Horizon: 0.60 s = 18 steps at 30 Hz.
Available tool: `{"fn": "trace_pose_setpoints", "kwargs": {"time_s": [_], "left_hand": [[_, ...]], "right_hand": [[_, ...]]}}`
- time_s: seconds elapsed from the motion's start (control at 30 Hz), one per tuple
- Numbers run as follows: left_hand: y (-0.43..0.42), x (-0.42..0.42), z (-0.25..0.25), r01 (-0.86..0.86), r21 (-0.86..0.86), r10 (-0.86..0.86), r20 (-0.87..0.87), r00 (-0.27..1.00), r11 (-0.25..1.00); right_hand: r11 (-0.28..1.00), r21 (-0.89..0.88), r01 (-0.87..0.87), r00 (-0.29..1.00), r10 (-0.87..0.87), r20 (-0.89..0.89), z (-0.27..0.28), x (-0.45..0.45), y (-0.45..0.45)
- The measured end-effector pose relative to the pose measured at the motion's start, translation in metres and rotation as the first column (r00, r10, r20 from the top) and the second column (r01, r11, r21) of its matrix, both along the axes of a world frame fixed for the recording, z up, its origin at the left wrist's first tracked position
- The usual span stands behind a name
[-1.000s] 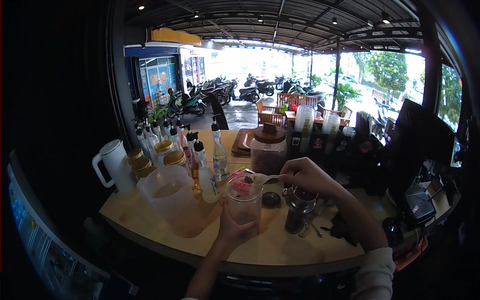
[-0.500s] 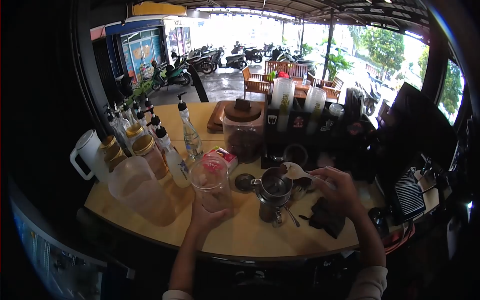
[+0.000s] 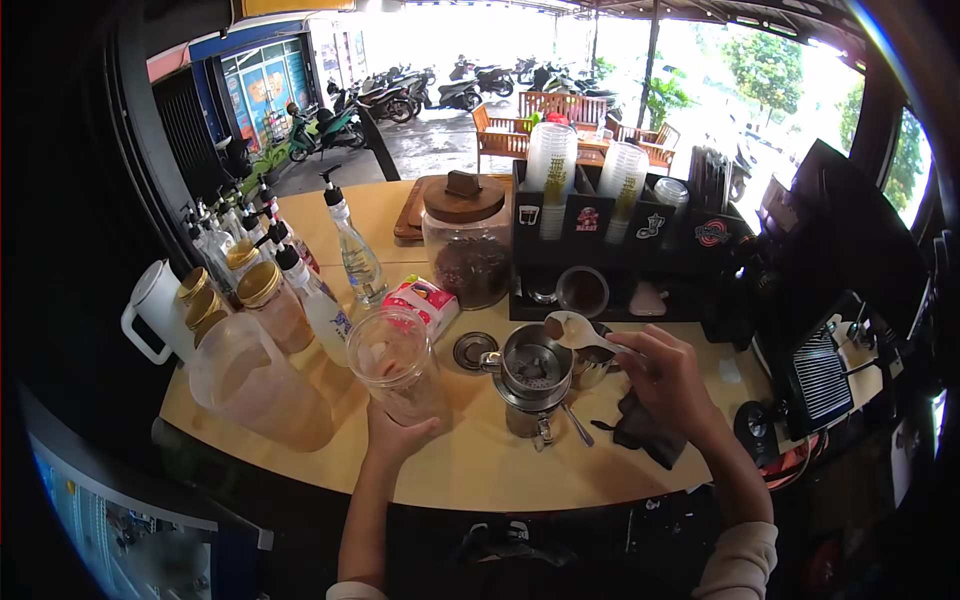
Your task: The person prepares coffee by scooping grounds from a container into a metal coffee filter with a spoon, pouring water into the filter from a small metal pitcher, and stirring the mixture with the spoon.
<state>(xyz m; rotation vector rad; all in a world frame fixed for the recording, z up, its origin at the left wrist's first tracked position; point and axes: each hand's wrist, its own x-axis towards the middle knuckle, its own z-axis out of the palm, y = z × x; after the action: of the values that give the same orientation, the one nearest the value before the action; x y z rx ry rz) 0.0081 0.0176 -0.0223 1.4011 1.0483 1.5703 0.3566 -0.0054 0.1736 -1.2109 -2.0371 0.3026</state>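
Gripping clear jar (image 3: 405,385) with left hand (image 3: 402,430), 8 o'clock — pinching white spoon (image 3: 574,330) with right hand (image 3: 665,370), 2 o'clock of metal drip filter (image 3: 537,388).

Ahead of me: bright daylight (image 3: 480,35) | wooden chairs (image 3: 500,144) on grey paving (image 3: 430,142) | dark post (image 3: 652,62) | my pale wood counter (image 3: 465,475)

Passable: along the front strip of the counter (image 3: 475,485), nearer than the metal cup (image 3: 515,365). Narrow: between clear jar (image 3: 400,368) and metal cup, partly taken up farther back by dark lid (image 3: 475,351). Blocked: behind, by lidded jar (image 3: 468,255) and black organizer (image 3: 612,243); leftward, by pitcher (image 3: 245,385); rightward, by dark cloth (image 3: 648,432); above metal cup, by white spoon (image 3: 578,332).
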Motion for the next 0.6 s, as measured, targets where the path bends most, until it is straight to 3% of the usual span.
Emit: {"fn": "trace_pose_setpoints", "kwargs": {"time_s": [0.37,0.6], "left_hand": [[-0.002,-0.002,-0.004,-0.015,-0.058,0.014,-0.008,1.000,0.998],[0.000,-0.002,-0.003,-0.021,-0.002,0.021,-0.019,1.000,1.000]], "right_hand": [[0.997,0.055,-0.052,0.998,0.050,0.022,-0.009,-0.003,0.009],[0.993,0.106,-0.042,0.999,0.040,0.019,-0.020,0.000,0.009]]}}
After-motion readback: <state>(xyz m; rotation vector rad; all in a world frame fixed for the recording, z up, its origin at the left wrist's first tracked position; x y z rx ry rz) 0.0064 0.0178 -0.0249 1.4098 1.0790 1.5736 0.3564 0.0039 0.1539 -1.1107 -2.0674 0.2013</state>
